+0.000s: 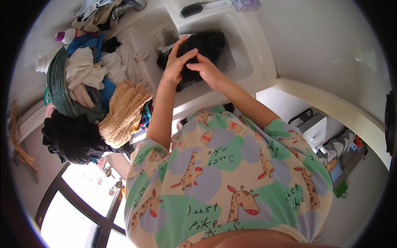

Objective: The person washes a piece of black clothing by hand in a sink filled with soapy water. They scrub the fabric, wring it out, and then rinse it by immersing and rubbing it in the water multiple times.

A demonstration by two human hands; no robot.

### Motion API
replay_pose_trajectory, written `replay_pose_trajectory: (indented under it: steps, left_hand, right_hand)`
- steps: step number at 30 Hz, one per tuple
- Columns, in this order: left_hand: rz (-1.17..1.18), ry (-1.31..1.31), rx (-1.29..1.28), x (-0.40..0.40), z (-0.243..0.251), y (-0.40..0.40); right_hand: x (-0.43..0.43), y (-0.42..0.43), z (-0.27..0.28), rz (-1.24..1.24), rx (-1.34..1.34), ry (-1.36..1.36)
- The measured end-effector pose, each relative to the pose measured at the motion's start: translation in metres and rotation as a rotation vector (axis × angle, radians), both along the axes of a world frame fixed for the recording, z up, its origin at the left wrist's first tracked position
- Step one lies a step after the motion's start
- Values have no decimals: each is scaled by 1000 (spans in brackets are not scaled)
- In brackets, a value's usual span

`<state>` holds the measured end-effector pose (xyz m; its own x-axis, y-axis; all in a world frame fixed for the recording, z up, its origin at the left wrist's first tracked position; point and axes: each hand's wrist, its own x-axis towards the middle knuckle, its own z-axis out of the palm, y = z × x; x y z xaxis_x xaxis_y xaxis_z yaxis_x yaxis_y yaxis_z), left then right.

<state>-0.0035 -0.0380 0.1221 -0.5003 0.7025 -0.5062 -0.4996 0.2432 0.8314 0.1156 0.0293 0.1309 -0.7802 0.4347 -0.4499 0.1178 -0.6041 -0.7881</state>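
Note:
Wet black cloth [211, 42] lies bunched in the water of a light-coloured sink basin [243, 46]. A bit of white cloth [167, 48] shows beside it. My left hand [174, 66] is over the left part of the black cloth, fingers spread. From the right, my right hand [207, 70] comes in with thumb and fingers apart, its fingertips close to my left thumb. A small white spot, perhaps suds, sits on the right hand. Between the hands I see no held item; whether the fingers touch the cloth is hard to tell.
Left of the basin a heap of laundry includes a tan waffle-textured cloth [125, 113], black clothing [73, 136] and a green ribbed fabric [57, 82]. Behind it are a purple-capped bottle [67, 36] and a metal tap [122, 11]. A scrub brush [192, 11] rests on the back ledge.

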Motion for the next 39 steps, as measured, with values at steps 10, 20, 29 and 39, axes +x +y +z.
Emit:
replay_pose_trajectory:
  steps: [10,20,29,39]
  left_hand:
    - [-137,501,163,47,41,0]
    - [214,337,-47,52,-20,-11]
    - [156,852,61,-8,-9,8]
    - [-394,676,-321,0,-87,16]
  right_hand:
    - [48,31,-52,-114,-937,282]
    - [9,66,-53,-208,-707,122]
    - [1,67,-44,-5,296,-365]
    - [12,10,-71,-37,-430,-112]
